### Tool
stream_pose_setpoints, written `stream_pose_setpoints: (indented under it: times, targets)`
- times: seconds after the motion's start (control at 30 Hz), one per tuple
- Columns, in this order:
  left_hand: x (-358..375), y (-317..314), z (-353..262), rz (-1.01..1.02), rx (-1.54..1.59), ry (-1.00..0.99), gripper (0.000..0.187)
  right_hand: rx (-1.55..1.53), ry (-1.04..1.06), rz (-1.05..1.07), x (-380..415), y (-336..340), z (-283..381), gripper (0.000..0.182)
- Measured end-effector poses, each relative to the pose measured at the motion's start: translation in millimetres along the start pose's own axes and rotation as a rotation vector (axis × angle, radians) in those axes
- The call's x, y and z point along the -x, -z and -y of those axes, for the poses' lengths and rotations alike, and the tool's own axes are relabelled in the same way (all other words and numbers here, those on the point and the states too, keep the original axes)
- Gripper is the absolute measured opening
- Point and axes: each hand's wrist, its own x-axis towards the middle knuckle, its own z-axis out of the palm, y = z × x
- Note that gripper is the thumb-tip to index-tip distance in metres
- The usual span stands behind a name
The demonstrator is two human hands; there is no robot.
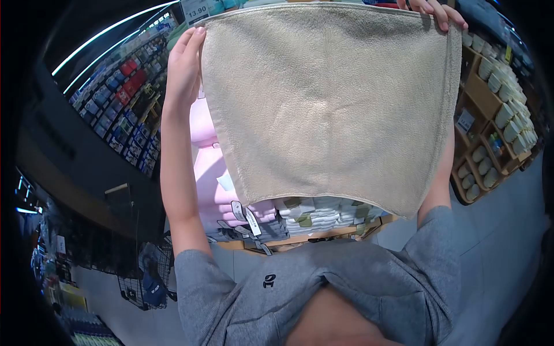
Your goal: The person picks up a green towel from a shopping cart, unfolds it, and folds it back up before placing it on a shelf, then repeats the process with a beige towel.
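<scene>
A beige towel (329, 109) is spread out and held up by its two top corners. My left hand (186, 55) pinches the upper left corner. At the upper right corner, the fingers of my right hand (435, 12) are closed on the edge. White tags (253, 222) hang below the towel's lower left corner, in front of folded pink cloths (208, 167). Folded white and green cloths (323, 213) show under its bottom edge. The towel hides most of the display behind it.
Wooden shelves (482, 104) with rolled pale items stand at the right. A price sign (196, 11) is at the top. At the left are a wall of small packages (124, 92) and a wire cart (135, 291) with a dark blue item inside.
</scene>
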Motion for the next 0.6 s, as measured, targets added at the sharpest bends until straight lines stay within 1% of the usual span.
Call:
stream_pose_setpoints:
  times: [0.07,0.17,0.23,0.3,0.43,0.53,0.6]
  targets:
    - [2,4,7,-0.011,-0.049,0.028,0.024,-0.011,-0.019,-0.028,5,1,-5,0.014]
    - [5,17,15,0.004,-0.228,0.053,0.025,-0.021,-0.047,-0.078,14,3,-10,0.014]
    - [9,19,20,-0.008,-0.2,0.014,0.025,-0.022,-0.077,-0.128,21,1,-13,0.013]
    - [12,14,21,-0.044,-0.146,-0.021,0.023,0.004,-0.05,-0.2,25,1,-16,0.011]
    - [10,28,28,0.043,-0.154,-0.071,0.027,0.03,-0.09,-0.21,28,8,-13,0.01]
    - [8,26,31,0.044,-0.137,-0.077,0.027,0.117,-0.158,-0.229,22,1,-17,0.01]
    - [6,15,35,-0.012,-0.098,-0.061,0.024,0.173,-0.205,-0.239,14,-6,-19,0.01]
